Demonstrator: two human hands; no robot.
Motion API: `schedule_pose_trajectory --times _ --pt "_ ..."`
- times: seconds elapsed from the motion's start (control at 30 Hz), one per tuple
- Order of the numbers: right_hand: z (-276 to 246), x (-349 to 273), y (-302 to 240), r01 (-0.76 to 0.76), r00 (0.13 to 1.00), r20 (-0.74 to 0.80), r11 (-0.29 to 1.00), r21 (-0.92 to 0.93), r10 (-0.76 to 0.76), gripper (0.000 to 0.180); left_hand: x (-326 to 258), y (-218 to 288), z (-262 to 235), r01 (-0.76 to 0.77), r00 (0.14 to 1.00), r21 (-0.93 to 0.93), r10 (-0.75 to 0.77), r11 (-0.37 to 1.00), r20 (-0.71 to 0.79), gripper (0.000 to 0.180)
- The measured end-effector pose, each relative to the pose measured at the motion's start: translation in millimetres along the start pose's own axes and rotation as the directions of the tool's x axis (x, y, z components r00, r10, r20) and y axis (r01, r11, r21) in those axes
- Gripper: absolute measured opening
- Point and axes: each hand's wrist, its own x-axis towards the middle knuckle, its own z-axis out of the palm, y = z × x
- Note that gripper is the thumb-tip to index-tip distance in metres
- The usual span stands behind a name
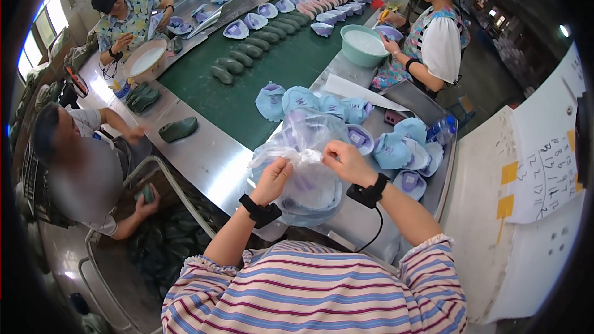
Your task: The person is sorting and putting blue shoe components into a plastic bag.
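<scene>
A clear plastic bag (pixel 303 127) stands bunched up in front of me, with pale blue and purple pieces showing through it. Its gathered white neck lies between my two hands. My left hand (pixel 273 180) pinches the left side of the plastic, fingers closed. On the other side my right hand (pixel 348 163) is closed on the plastic beside the gathered neck. Behind the bag sits a row of light blue shoe uppers (pixel 301 99) with purple parts. More light blue uppers (pixel 391 150) are heaped to the right of my right hand.
A green conveyor belt (pixel 198 102) carries rows of dark green shoes (pixel 252 49) and purple uppers (pixel 255 21). One green shoe (pixel 178 129) lies on the metal edge at left. A teal basin (pixel 364 45) and a water bottle (pixel 440 130) stand at right. Co-workers sit on both sides.
</scene>
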Motion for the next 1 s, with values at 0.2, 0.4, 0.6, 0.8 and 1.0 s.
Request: schedule_pose_trajectory --times 0.2,0.4,0.6,0.8,1.0 --pt "-11 -16 -41 -0.339 0.941 0.203 0.768 0.544 0.271 0.016 21 9 -16 -0.318 0.927 0.595 0.372 0.738 0.034 0.006" --pt "-27 -22 -35 -0.161 0.986 0.054 0.986 0.050 0.158 0.022 24 22 -26 -0.285 0.950 0.727 0.288 0.625 0.124 0.007" --pt "-6 -12 -65 0.058 0.979 -0.145 0.871 -0.489 -0.146 0.044 2 37 3 -0.353 0.910 0.587 0.412 0.729 0.036 0.011" --pt "-7 5 -53 0.158 0.970 -0.063 0.802 -0.576 -0.236 0.019 6 35 -5 -0.346 0.904 0.691 0.423 0.635 0.065 0.008" --pt "-18 -10 -60 0.326 0.904 0.026 0.650 -0.686 -0.426 0.020 16 19 -12 -0.368 0.889 0.802 0.432 0.471 0.154 0.002"
